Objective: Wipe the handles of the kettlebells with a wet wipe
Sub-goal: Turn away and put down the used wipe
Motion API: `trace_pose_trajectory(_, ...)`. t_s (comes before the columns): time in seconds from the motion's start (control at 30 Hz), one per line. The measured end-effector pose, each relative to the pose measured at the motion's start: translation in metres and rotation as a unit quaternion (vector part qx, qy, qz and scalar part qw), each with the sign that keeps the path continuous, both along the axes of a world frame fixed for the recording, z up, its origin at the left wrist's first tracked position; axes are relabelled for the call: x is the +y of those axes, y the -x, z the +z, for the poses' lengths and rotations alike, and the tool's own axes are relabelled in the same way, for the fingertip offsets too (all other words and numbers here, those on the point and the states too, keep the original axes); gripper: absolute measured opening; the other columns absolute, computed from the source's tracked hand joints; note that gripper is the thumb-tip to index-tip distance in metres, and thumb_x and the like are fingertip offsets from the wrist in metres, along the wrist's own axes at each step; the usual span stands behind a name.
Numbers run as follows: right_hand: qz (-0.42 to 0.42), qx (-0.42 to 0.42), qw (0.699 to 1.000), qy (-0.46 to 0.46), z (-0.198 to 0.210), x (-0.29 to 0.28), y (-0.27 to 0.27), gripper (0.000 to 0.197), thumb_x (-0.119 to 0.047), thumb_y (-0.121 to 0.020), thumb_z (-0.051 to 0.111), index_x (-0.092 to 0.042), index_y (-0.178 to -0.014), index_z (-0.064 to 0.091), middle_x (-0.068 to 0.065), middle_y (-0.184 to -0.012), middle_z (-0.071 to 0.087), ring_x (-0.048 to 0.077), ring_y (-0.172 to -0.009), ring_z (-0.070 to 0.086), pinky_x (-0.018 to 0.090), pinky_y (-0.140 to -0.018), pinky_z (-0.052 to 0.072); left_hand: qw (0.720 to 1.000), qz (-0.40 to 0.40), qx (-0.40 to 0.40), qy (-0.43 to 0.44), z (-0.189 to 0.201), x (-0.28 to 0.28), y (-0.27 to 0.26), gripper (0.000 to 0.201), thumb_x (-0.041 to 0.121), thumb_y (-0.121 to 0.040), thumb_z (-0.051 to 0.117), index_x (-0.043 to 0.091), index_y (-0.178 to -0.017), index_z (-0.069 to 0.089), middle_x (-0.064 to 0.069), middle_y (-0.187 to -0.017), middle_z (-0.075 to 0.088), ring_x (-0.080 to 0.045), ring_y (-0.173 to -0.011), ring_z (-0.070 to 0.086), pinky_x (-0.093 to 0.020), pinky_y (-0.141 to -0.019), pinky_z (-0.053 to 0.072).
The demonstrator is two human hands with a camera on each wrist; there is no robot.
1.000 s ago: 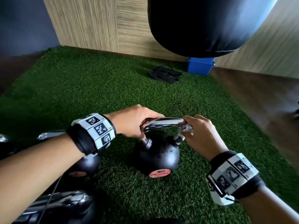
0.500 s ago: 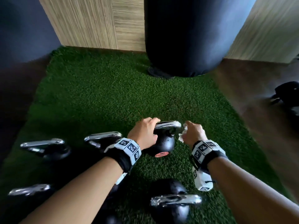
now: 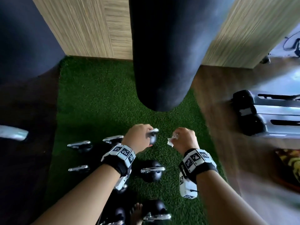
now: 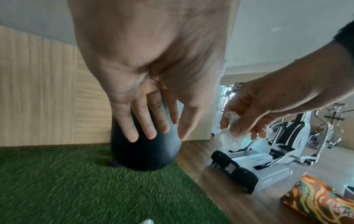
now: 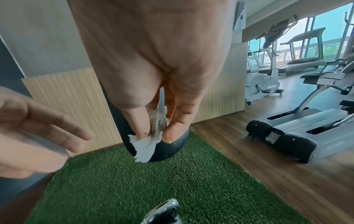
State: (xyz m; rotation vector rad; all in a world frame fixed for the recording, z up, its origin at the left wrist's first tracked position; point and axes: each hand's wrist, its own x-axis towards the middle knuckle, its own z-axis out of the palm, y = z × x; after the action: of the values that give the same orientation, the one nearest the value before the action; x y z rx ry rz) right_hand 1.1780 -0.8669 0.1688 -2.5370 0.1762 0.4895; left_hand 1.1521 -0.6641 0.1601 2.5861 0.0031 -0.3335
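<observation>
Several black kettlebells with chrome handles stand on the green turf. The farthest kettlebell sits just under my left hand. In the left wrist view my left hand has straight fingers and holds nothing. My right hand hovers to the right of that kettlebell and pinches a crumpled white wet wipe between thumb and fingers. The right wrist view shows the wet wipe hanging from the right hand, with a chrome handle below it. Another kettlebell stands nearer to me.
A black punching bag hangs close ahead over the turf. Wood-panelled walls stand behind it. A gym machine base and a patterned bag lie on the wooden floor at the right. A bare foot is among the near kettlebells.
The view has risen far above the kettlebells. My left hand has let go of the far kettlebell's handle and opened. My right hand has lifted the wipe off that handle.
</observation>
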Motion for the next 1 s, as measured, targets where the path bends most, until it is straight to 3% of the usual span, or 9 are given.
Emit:
trace_pose_trajectory(0.13,-0.042,-0.044,0.997,-0.05,0.077,-0.016,0.026,0.011,-0.014,-0.081,0.075,-0.017,-0.091,0.071,0.002,-0.09,0.07,0.014,-0.073,0.058,0.017,-0.054,0.036,0.999,-0.027,-0.033,0.013,0.063,-0.022,0.02,0.037,0.013,-0.086,0.073,0.025,-0.121,0.071,0.002,-0.116,0.074,-0.017,-0.108,0.069,-0.022,-0.093,0.05)
trace_pose_trajectory(0.23,-0.078,-0.082,0.991,-0.066,0.115,-0.037,0.053,0.018,-0.019,-0.078,0.08,-0.02,-0.092,0.069,-0.002,-0.086,0.068,0.01,-0.069,0.058,0.011,-0.051,0.034,0.997,-0.049,-0.045,0.036,0.095,-0.045,0.032,0.038,0.014,-0.084,0.076,0.025,-0.12,0.073,0.003,-0.114,0.075,-0.014,-0.106,0.069,-0.015,-0.092,0.045)
trace_pose_trajectory(0.3,-0.107,-0.105,0.985,-0.083,0.13,-0.058,0.079,0.023,-0.02,-0.076,0.083,-0.016,-0.094,0.069,0.0,-0.086,0.07,0.016,-0.074,0.063,0.02,-0.058,0.047,0.994,-0.068,-0.049,0.077,0.113,-0.065,0.042,0.038,0.015,-0.083,0.079,0.024,-0.119,0.074,0.003,-0.115,0.076,-0.013,-0.106,0.07,-0.02,-0.097,0.052)
trace_pose_trajectory(0.37,-0.147,-0.123,0.977,-0.095,0.14,-0.084,0.109,0.023,-0.02,-0.076,0.083,-0.014,-0.093,0.07,0.003,-0.086,0.074,0.021,-0.079,0.067,0.032,-0.069,0.055,0.989,-0.088,-0.053,0.111,0.127,-0.091,0.055,0.039,0.015,-0.082,0.08,0.025,-0.119,0.074,0.004,-0.115,0.076,-0.013,-0.105,0.071,-0.026,-0.094,0.056)
trace_pose_trajectory(0.5,-0.243,-0.158,0.952,-0.101,0.147,-0.151,0.186,0.023,-0.021,-0.072,0.084,-0.017,-0.09,0.071,0.003,-0.083,0.074,0.022,-0.077,0.068,0.034,-0.071,0.056,0.978,-0.168,-0.064,0.102,0.144,-0.164,0.094,0.039,0.02,-0.083,0.079,0.031,-0.12,0.073,0.01,-0.114,0.074,-0.007,-0.099,0.066,-0.016,-0.084,0.046)
trace_pose_trajectory(0.7,-0.39,-0.203,0.896,-0.064,0.147,-0.274,0.347,0.023,-0.017,-0.069,0.085,-0.012,-0.087,0.072,0.011,-0.079,0.073,0.028,-0.077,0.069,0.038,-0.072,0.056,0.935,-0.339,-0.056,0.089,0.161,-0.316,0.199,0.04,0.024,-0.085,0.078,0.031,-0.124,0.071,0.007,-0.119,0.073,-0.011,-0.103,0.067,-0.019,-0.086,0.048)
trace_pose_trajectory(0.83,-0.478,-0.218,0.851,-0.032,0.145,-0.35,0.485,0.019,-0.015,-0.071,0.084,-0.013,-0.085,0.072,0.007,-0.076,0.072,0.025,-0.074,0.068,0.035,-0.07,0.054,0.897,-0.43,-0.038,0.092,0.163,-0.421,0.31,0.039,0.027,-0.086,0.076,0.036,-0.123,0.07,0.008,-0.119,0.073,-0.01,-0.106,0.068,-0.025,-0.09,0.054)
trace_pose_trajectory(0.93,-0.542,-0.202,0.815,-0.017,0.141,-0.395,0.589,0.017,-0.014,-0.074,0.083,-0.016,-0.085,0.07,0.004,-0.08,0.071,0.022,-0.078,0.065,0.029,-0.071,0.05,0.864,-0.491,-0.014,0.108,0.158,-0.488,0.4,0.039,0.025,-0.086,0.075,0.033,-0.124,0.071,0.007,-0.119,0.073,-0.012,-0.108,0.068,-0.024,-0.094,0.052)
trace_pose_trajectory(1.0,-0.581,-0.183,0.793,-0.003,0.139,-0.417,0.656,0.017,-0.015,-0.075,0.082,-0.016,-0.086,0.07,0.002,-0.083,0.071,0.023,-0.081,0.065,0.03,-0.075,0.051,0.841,-0.529,0.006,0.112,0.155,-0.526,0.457,0.04,0.022,-0.086,0.075,0.029,-0.125,0.072,0.006,-0.119,0.074,-0.013,-0.109,0.068,-0.023,-0.096,0.05)
